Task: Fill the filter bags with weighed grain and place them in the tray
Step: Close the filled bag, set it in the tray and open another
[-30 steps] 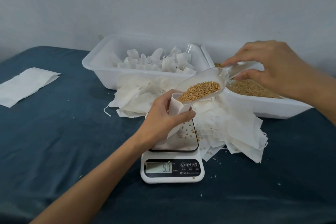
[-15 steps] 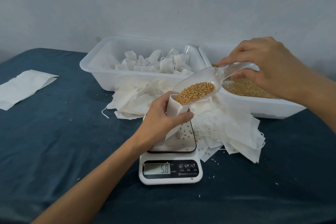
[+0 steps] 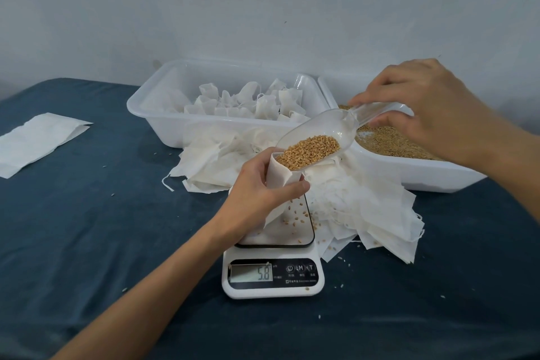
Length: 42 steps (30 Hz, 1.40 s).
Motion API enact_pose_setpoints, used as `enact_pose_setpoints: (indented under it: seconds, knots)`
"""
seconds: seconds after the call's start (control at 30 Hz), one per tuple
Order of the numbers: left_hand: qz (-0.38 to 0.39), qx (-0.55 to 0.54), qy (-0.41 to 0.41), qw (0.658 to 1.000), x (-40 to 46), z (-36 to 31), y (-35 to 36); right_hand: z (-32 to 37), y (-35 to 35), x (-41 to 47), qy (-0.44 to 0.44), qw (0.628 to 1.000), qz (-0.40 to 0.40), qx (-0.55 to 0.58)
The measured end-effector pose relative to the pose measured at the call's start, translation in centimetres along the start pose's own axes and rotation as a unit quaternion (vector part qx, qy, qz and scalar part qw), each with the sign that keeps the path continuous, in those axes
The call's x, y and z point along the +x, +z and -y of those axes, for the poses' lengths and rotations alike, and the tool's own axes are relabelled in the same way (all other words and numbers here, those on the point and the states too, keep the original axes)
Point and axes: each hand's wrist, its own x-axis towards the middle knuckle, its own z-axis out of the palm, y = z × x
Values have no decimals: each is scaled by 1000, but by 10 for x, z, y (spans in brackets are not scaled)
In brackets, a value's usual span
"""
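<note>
1. Two white plastic tubs stand side by side at the back of the table (image 3: 87, 242), which is covered in dark blue cloth. The left one is the tray (image 3: 163, 123), in the upper middle of the frame, and it holds a crowd of filled filter bags (image 3: 233, 102), too bunched to count.
2. The right-hand tub (image 3: 409, 172) holds loose golden grain (image 3: 388, 143).
3. One clear plastic scoop (image 3: 315, 140) is tilted down to the left, with a heap of grain in its bowl.
4. The right hand (image 3: 423, 108), upper right, pinches the scoop's handle with curled fingers (image 3: 380, 120).
5. The left hand (image 3: 257, 187), at the centre, has its fingers wrapped around one open filter bag (image 3: 277, 175); the scoop's lip sits right at the bag's mouth.
6. That bag hangs over one white kitchen scale (image 3: 273, 278), lower centre. Its display reads 5.8, and a few stray kernels lie on its plate.
7. A loose pile of empty bags (image 3: 365, 207) spreads in front of both tubs and around the scale, too many to count.
8. One flat white sheet (image 3: 35, 140) lies alone at the left edge, well apart from everything else.
9. Scattered kernels dot the cloth near the scale.
</note>
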Motion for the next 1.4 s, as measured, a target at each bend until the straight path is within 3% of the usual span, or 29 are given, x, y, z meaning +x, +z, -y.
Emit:
enact_pose_setpoints:
  seconds: [1.4]
  knots:
    - [-5,15,-8,1000,-2,-4,0,2,-1,-2,-27,998,-32,-46]
